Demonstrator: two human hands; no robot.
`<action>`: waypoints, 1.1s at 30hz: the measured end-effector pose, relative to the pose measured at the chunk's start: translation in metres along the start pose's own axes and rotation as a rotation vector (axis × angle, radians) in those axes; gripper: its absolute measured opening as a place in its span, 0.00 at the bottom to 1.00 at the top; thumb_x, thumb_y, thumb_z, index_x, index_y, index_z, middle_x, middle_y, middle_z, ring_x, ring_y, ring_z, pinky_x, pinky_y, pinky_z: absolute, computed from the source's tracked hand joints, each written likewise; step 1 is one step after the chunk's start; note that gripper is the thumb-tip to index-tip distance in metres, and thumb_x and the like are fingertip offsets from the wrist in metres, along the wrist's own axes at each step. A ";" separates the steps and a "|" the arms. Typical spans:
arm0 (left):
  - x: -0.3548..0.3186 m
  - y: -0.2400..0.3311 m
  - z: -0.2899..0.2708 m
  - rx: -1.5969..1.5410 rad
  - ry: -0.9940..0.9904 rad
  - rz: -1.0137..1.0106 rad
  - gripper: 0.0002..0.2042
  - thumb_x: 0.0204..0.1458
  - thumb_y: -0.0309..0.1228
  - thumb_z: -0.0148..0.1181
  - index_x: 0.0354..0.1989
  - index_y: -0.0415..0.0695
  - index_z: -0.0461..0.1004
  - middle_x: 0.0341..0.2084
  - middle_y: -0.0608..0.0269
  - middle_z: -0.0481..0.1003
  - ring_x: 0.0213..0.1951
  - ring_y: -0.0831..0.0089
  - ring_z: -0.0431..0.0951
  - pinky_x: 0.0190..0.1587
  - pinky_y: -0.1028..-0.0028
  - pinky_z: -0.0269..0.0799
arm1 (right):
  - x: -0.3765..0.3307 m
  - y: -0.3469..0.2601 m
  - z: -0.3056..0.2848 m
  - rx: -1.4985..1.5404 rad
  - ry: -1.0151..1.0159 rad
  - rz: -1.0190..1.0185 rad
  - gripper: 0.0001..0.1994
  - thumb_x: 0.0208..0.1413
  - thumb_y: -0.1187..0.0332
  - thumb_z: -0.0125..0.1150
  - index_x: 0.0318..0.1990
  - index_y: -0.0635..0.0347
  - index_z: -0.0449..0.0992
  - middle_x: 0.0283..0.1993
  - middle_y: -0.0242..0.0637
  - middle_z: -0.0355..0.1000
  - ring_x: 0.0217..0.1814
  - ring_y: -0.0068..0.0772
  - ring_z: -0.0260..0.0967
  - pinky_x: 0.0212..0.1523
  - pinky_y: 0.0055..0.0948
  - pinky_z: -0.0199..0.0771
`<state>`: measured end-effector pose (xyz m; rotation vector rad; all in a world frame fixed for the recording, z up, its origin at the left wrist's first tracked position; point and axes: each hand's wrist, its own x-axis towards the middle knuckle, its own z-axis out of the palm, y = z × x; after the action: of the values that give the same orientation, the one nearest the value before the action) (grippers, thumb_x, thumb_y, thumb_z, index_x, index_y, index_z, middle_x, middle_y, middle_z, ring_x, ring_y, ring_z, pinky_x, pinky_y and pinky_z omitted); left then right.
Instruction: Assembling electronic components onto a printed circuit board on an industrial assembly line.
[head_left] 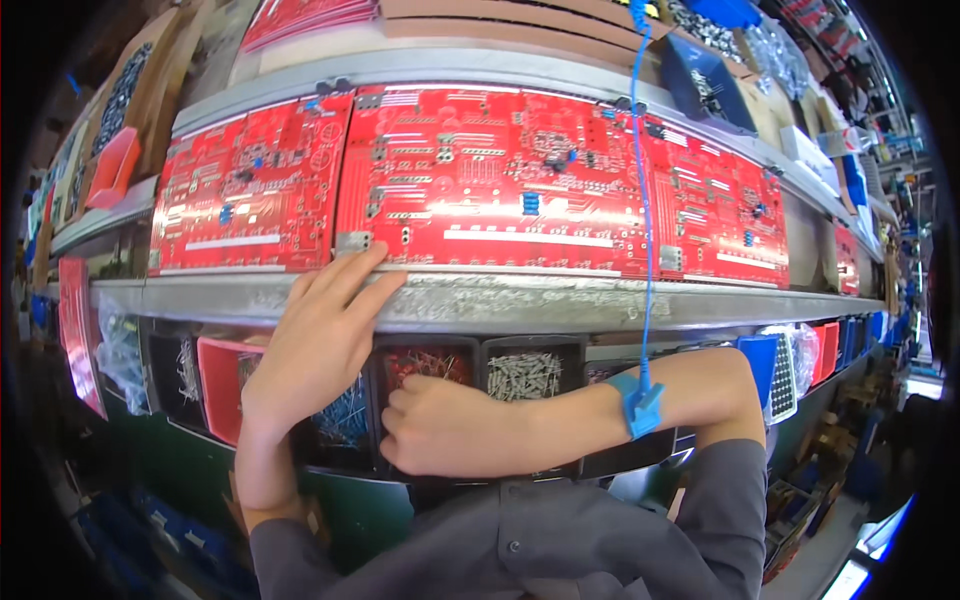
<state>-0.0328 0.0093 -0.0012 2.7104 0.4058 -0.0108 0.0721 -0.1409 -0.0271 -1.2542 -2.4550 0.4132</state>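
Note:
My left hand (325, 335) reaches over the metal rail (520, 302), fingers stretched out and apart. Its fingertips rest at the lower left corner of the middle red circuit board (480, 180), by a small grey block. I see nothing held in it. My right hand (437, 425) is closed, knuckles up, at the near side of a black bin holding small red components (425, 365). Whatever its fingers hold, if anything, is hidden. A blue wrist strap (640, 403) with a cord (640, 200) is on my right wrist. Blue components (345, 412) fill the bin below my left hand.
More red circuit boards (250, 190) (715, 200) line the rail on both sides. A bin of pale metal parts (525, 375) sits right of the red components. A red bin (222, 385) stands at the left, and a dark blue bin (706, 85) at the back right.

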 end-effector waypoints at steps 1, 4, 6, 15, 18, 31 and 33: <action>0.001 0.000 0.000 -0.003 0.001 0.004 0.24 0.46 0.18 0.53 0.56 0.43 0.67 0.60 0.54 0.62 0.61 0.53 0.61 0.61 0.58 0.55 | -0.001 -0.001 0.002 0.008 0.003 -0.005 0.05 0.38 0.67 0.58 0.22 0.57 0.76 0.27 0.33 0.70 0.35 0.31 0.68 0.35 0.28 0.66; 0.000 0.002 -0.003 0.000 -0.006 0.004 0.25 0.45 0.18 0.53 0.56 0.42 0.67 0.60 0.53 0.62 0.61 0.52 0.61 0.61 0.58 0.55 | -0.001 -0.001 0.004 0.062 -0.004 -0.056 0.05 0.39 0.67 0.57 0.23 0.57 0.76 0.28 0.34 0.69 0.35 0.31 0.67 0.34 0.28 0.66; 0.000 0.001 -0.002 0.004 -0.012 0.001 0.25 0.45 0.18 0.54 0.56 0.42 0.67 0.61 0.53 0.62 0.61 0.52 0.61 0.61 0.58 0.55 | -0.003 -0.003 0.005 0.045 0.052 -0.064 0.06 0.39 0.66 0.57 0.23 0.57 0.76 0.28 0.33 0.68 0.36 0.31 0.67 0.34 0.28 0.66; 0.002 0.003 -0.002 -0.009 -0.012 -0.007 0.25 0.44 0.18 0.54 0.55 0.41 0.67 0.60 0.51 0.62 0.60 0.51 0.62 0.61 0.58 0.55 | -0.031 0.015 -0.056 0.125 0.176 -0.022 0.07 0.39 0.66 0.56 0.26 0.59 0.71 0.26 0.33 0.63 0.33 0.33 0.66 0.33 0.29 0.67; 0.004 0.004 -0.003 0.009 0.032 0.023 0.22 0.46 0.19 0.55 0.54 0.42 0.69 0.58 0.52 0.64 0.58 0.52 0.65 0.58 0.58 0.58 | -0.054 0.041 -0.090 0.196 0.091 0.164 0.09 0.43 0.69 0.56 0.33 0.63 0.70 0.28 0.39 0.67 0.34 0.40 0.69 0.35 0.37 0.73; 0.002 0.001 -0.004 -0.016 0.003 0.015 0.25 0.43 0.18 0.56 0.55 0.42 0.68 0.59 0.53 0.64 0.59 0.52 0.63 0.60 0.58 0.56 | -0.145 0.164 -0.120 0.120 0.564 0.874 0.11 0.51 0.76 0.62 0.43 0.64 0.78 0.34 0.44 0.77 0.31 0.31 0.74 0.34 0.28 0.73; 0.003 0.001 -0.004 -0.016 0.001 0.013 0.25 0.43 0.18 0.56 0.55 0.42 0.68 0.59 0.53 0.63 0.59 0.52 0.63 0.60 0.58 0.56 | -0.150 0.175 -0.119 0.048 0.568 0.846 0.11 0.51 0.76 0.61 0.43 0.64 0.78 0.35 0.46 0.77 0.32 0.35 0.75 0.34 0.29 0.74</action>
<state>-0.0302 0.0106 0.0030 2.6972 0.3874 -0.0025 0.3313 -0.1533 -0.0189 -2.0120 -1.3693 0.2550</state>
